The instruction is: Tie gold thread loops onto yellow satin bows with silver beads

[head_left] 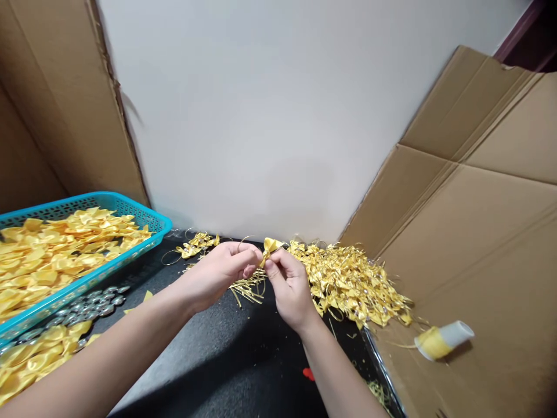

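The fingers [251, 255] of the left hand [228, 266] are clamped on a yellow bow [272, 244] at its lower left; those of the right hand [290, 285] are pinched together on its lower right. The bow is held between the two hands, above the black counter [195, 354], its upper part exposed. A thin loop [246, 237] shows just above the left hand. Beneath and between the hands lies a heap of thin yellow strips [249, 288]. Beyond the left hand is a small group of bows [198, 244]; beside the right hand, a large pile [357, 284] of them. A red scrap [308, 374] lies near the right forearm. At left, a blue basket [167, 225] contains many yellow pieces [78, 244]; silver gems [98, 303] and further yellow pieces lie alongside it. At far right, a white roll [444, 341], partly wound with yellow material, rests against cardboard [491, 244]. A pale wall [261, 116] stands behind.
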Demonstrator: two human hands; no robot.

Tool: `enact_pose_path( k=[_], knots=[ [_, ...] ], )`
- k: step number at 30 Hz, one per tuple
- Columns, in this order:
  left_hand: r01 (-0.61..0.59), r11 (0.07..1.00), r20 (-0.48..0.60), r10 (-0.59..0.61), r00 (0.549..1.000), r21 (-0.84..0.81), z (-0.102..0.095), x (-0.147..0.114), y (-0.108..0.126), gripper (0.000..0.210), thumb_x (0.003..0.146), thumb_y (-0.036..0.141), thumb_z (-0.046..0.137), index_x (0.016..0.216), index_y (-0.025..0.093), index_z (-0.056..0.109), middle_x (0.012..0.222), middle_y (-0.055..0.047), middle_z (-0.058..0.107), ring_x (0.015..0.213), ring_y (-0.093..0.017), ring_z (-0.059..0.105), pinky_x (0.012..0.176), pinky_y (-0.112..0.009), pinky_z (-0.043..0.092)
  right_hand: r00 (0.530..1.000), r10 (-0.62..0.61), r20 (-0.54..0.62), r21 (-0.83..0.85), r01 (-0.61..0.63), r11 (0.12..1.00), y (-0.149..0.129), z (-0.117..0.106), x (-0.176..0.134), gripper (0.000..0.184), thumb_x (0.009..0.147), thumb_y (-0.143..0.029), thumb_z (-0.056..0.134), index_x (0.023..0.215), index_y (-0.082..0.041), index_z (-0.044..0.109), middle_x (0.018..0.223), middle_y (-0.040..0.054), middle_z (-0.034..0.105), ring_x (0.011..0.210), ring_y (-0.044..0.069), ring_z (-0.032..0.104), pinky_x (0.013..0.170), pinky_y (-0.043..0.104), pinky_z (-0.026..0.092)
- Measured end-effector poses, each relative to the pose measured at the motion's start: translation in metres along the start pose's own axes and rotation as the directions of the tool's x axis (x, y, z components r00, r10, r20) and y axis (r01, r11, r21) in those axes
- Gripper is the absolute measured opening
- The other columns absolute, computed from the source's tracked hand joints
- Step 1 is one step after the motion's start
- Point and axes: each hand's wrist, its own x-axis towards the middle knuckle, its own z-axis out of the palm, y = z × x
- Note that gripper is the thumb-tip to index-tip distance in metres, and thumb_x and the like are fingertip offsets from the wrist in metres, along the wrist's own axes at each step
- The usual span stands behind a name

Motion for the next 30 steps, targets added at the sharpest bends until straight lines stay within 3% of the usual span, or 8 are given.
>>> enact_pose_path(
  k=[4,7,9,15,18,22,26,30],
  knots=[
    [-0.036,0.989,-0.101,0.05,0.994,0.142,0.002,-0.002,0.007,0.024,0.073,0.034,0.058,0.057,0.018,0.05,0.058,0.005,0.043,0.059,-0.011,0.035,0.059,-0.026,0.031,0.998,-0.002,-0.06,-0.07,-0.002,0.998,-0.002,-0.006,0.002,0.016,0.09,-0.024,0.055,0.076,-0.02,0.06,0.072,-0.0009,0.058,0.068,0.014,0.054,0.065,0.027,0.042],
    [-0.063,0.939,-0.185,0.133,0.974,0.339,0.006,-0.007,0.017,0.023,0.073,0.039,0.059,0.064,0.017,0.057,0.06,0.004,0.047,0.058,-0.012,0.037,0.056,-0.025,0.03,0.957,-0.163,-0.241,-0.248,0.102,0.963,-0.011,-0.014,0.003,0.006,0.087,-0.022,0.061,0.082,-0.021,0.064,0.08,0.0015,0.06,0.078,0.017,0.056,0.074,0.032,0.045],
    [-0.116,0.865,-0.216,0.249,0.944,0.489,0.009,-0.011,0.022,0.021,0.074,0.036,0.058,0.066,0.017,0.057,0.059,0.004,0.048,0.058,-0.012,0.04,0.055,-0.025,0.031,0.924,-0.292,-0.245,-0.383,0.184,0.905,-0.018,-0.015,0.003,0.004,0.084,-0.02,0.065,0.082,-0.021,0.068,0.08,0.0022,0.059,0.081,0.019,0.055,0.078,0.035,0.044],
    [-0.26,0.627,-0.101,0.48,0.871,0.734,0.014,-0.017,0.02,0.019,0.078,0.033,0.054,0.067,0.017,0.057,0.067,0.0,0.057,0.063,-0.014,0.049,0.06,-0.026,0.037,0.948,-0.25,-0.198,-0.478,0.129,0.869,-0.019,-0.004,0.001,0.007,0.085,-0.016,0.066,0.086,-0.02,0.072,0.083,0.0043,0.059,0.085,0.02,0.053,0.078,0.036,0.044],
    [-0.236,0.658,-0.083,0.415,0.906,0.715,0.012,-0.013,0.018,0.02,0.077,0.033,0.054,0.065,0.017,0.057,0.062,0.001,0.054,0.061,-0.014,0.047,0.058,-0.025,0.036,0.968,-0.174,-0.18,-0.432,0.081,0.898,-0.013,-0.002,0.001,0.011,0.086,-0.014,0.063,0.079,-0.021,0.068,0.083,0.0031,0.058,0.086,0.02,0.053,0.08,0.036,0.043],
    [-0.089,0.792,-0.068,0.163,0.984,0.604,0.005,-0.003,0.013,0.022,0.075,0.036,0.056,0.064,0.017,0.057,0.054,0.005,0.043,0.053,-0.011,0.036,0.05,-0.024,0.026,0.975,-0.094,-0.203,-0.228,0.046,0.973,-0.007,-0.005,0.004,0.012,0.089,-0.018,0.058,0.079,-0.022,0.064,0.085,0.0014,0.057,0.089,0.018,0.054,0.081,0.035,0.044],
    [-0.005,0.866,-0.017,0.016,1.0,0.5,-0.005,0.007,0.006,0.022,0.074,0.039,0.059,0.068,0.017,0.058,0.057,0.005,0.045,0.053,-0.01,0.035,0.051,-0.024,0.025,0.96,0.027,-0.28,0.055,-0.012,0.998,-0.011,-0.012,0.008,0.011,0.09,-0.027,0.059,0.08,-0.022,0.062,0.089,0.0011,0.058,0.082,0.015,0.057,0.073,0.03,0.046],
    [-0.002,0.882,0.008,-0.002,1.0,0.471,-0.012,0.011,-0.001,0.027,0.077,0.044,0.059,0.071,0.017,0.059,0.061,0.003,0.05,0.056,-0.012,0.04,0.054,-0.025,0.027,0.966,0.185,-0.182,0.327,-0.118,0.938,-0.021,-0.015,0.01,0.014,0.092,-0.035,0.056,0.088,-0.022,0.056,0.091,0.0012,0.068,0.064,0.01,0.061,0.057,0.024,0.045]
  ],
)
